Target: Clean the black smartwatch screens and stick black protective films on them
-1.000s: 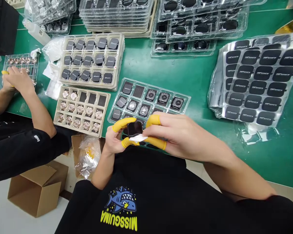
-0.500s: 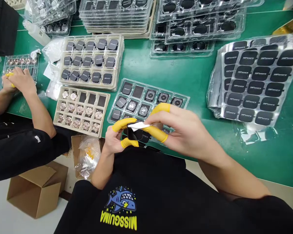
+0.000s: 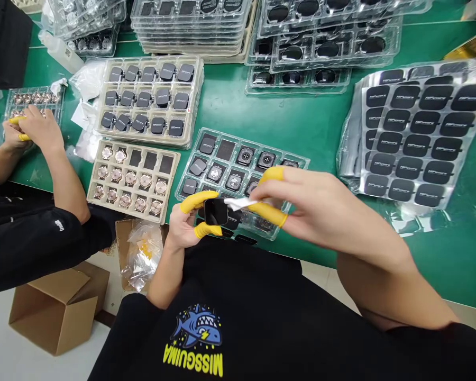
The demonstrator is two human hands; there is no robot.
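Between the yellow-covered thumb and finger of my left hand (image 3: 186, 219) is a dark square watch case (image 3: 216, 211), its glossy black face turned up. My right hand (image 3: 301, 203), also with yellow finger covers, pinches a white wipe (image 3: 240, 203). The wipe's tip is at the right edge of the watch case; whether it touches is hard to tell. Just beyond my hands lies a clear plastic tray (image 3: 275, 144) of square watch cases, some face down and some under black printed stickers. My hands hide its near part.
Left of the tray, a beige tray (image 3: 173, 161) holds round watches. Behind it stand stacked trays (image 3: 192, 95) of black-covered pieces. Sheets of black stickers (image 3: 424, 143) lie at right. Further trays (image 3: 190, 32) are piled at the back. At far left, a co-worker's hands (image 3: 39, 129) are busy.
My right hand has drawn to the right with the wipe, uncovering the black face of the watch case. My left hand still grips the case, now tilted to show more of its face.
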